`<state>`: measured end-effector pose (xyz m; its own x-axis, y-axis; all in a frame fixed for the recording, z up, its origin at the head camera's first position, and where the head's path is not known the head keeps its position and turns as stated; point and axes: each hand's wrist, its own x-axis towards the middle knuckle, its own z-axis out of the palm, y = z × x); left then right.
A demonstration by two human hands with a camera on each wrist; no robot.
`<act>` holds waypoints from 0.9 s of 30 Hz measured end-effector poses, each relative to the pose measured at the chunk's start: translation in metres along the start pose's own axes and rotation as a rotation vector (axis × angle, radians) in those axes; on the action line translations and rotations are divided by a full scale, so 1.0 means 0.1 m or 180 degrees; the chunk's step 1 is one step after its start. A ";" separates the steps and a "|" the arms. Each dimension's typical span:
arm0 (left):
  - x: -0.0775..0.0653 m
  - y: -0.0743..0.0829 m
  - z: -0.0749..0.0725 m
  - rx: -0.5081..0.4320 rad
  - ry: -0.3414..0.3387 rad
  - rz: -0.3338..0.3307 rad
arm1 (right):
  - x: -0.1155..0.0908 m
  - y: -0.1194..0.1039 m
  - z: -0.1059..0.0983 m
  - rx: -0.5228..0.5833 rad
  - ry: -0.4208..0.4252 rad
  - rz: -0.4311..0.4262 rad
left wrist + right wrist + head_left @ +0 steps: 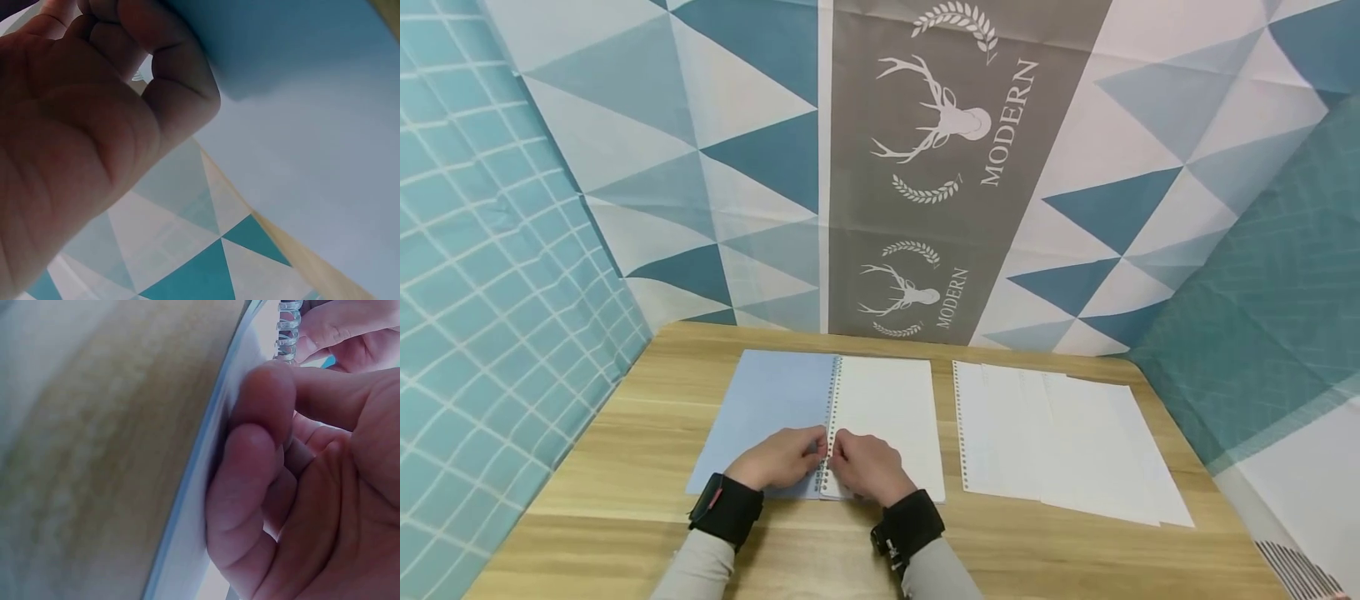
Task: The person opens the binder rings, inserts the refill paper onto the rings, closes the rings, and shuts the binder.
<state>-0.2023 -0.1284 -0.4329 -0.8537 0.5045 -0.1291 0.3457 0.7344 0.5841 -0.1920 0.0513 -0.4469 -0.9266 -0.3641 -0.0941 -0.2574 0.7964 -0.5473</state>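
Observation:
An open loose-leaf notebook (887, 400) lies flat, its light blue cover (775, 392) to the left and white pages to the right. Clear binder rings (289, 331) run down its middle. At the lower part of this binding, my left hand (781, 458) pinches the rings from the cover side, fingers curled. Facing it, my right hand (871, 467) has thumb and fingers bent together on the rings from the page side. In the right wrist view, its curled fingers (240, 487) rest against the pages. The exact grip is partly hidden by the hands.
Several loose white punched sheets (1000, 433) lie overlapped to the right of the notebook. Both sit on a wooden table (625, 467). A patterned cloth (760, 167) hangs behind the far edge, with teal cloths at either side.

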 end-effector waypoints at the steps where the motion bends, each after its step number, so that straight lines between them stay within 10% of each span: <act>1: 0.00 0.01 0.00 -0.0001 0.0002 -0.0010 | 0.00 0.00 0.00 -0.0001 0.0010 0.0003; 18: -0.03 0.04 -0.03 -0.0033 0.0061 -0.0128 | 0.01 -0.02 0.02 -0.0259 0.0156 0.0079; 27: -0.02 0.01 0.00 -0.0137 -0.0078 -0.0136 | -0.11 0.07 -0.06 0.0375 -0.0343 -0.0278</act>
<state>-0.2002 -0.1288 -0.4320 -0.8572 0.4846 -0.1740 0.2916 0.7355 0.6116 -0.1854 0.0636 -0.4443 -0.8657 -0.4841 -0.1270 -0.2958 0.6997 -0.6503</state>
